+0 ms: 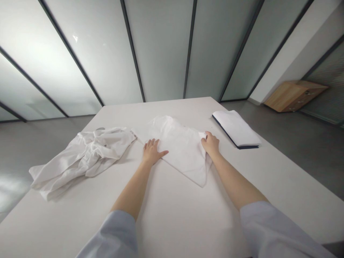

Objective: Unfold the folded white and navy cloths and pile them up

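A thin white sheet (pixel 182 147), slightly see-through and creased, lies spread on the table in front of me; I cannot tell whether it is plastic or cloth. Along its left edge my left hand (pixel 153 152) rests flat with the fingers spread. My right hand (pixel 211 143) pinches the sheet's right edge between thumb and fingers. One pointed corner of the sheet reaches toward me, between my forearms. To the left lies a crumpled white cloth (pixel 88 154), loosely bunched, possibly a garment.
On the right of the white table (pixel 182 222) is a neat folded white stack (pixel 235 125) with a dark blue layer beneath. Frosted glass panels (pixel 161 46) stand behind the table. A wooden cabinet (pixel 292 95) is on the floor at the far right.
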Demonstrator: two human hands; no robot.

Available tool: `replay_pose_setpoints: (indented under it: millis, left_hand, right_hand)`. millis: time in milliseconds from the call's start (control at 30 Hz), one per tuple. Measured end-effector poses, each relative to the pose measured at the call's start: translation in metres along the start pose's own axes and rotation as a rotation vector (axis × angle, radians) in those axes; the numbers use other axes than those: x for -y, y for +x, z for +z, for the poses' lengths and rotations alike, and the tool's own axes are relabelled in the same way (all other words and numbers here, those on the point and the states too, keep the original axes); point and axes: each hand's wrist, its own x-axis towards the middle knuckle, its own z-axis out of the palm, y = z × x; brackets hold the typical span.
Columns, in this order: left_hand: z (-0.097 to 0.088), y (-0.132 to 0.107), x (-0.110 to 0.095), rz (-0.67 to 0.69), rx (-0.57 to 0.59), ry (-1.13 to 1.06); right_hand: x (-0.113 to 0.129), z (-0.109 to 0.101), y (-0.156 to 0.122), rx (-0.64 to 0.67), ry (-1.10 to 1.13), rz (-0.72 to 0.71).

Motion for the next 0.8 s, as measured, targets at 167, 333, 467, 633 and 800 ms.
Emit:
replay_pose_setpoints:
  millis: [167,333,467,633,800]
  left_hand:
    - [0.004,0.000,-0.003,0.098,-0.185,-0.114]
    - [-0.001,-0.005,-0.008,0.346,-0.278,-0.151]
    - [-0.004,-0.004,-0.006,0.426,-0.229,-0.137]
    - [-0.001,0.000,-0.001,0.423,-0.245,-0.276]
    - [-0.001,0.002,0.003,0.308,-0.365,-0.407]
  right_hand:
    - [0.049,-0.005,-0.038,0.113,0.647,-0.254]
    - [0.091,-0.015,-0.081,1.057,0.943,-0.439]
    - [0.077,-0.010,-0.062,0.767,1.039,-0.326]
    - [0.037,0.012,-0.033,0.540,0.397,-0.563]
    - [0.033,0.026,-0.039,0.556,-0.080,-0.658]
